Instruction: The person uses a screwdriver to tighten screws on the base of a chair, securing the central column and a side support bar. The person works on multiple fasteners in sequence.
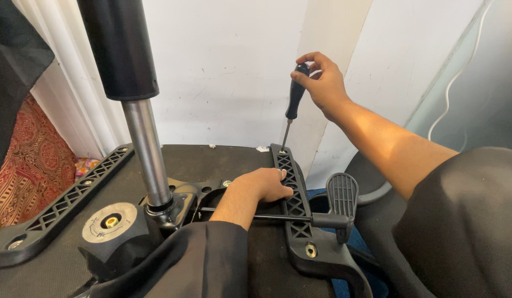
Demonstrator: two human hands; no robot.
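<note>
Bright, even daylight fills the scene, strongest on the white scuffed wall [228, 72] at the far side, which reads almost washed out. Warm light falls from the right across the bare right forearm [388, 143], leaving its underside in shade. The polished steel column [148, 154] carries a thin streak of glare. Black cloth in the near corners is dark and slightly soft. Straight lines bow outward toward the left edge.
</note>
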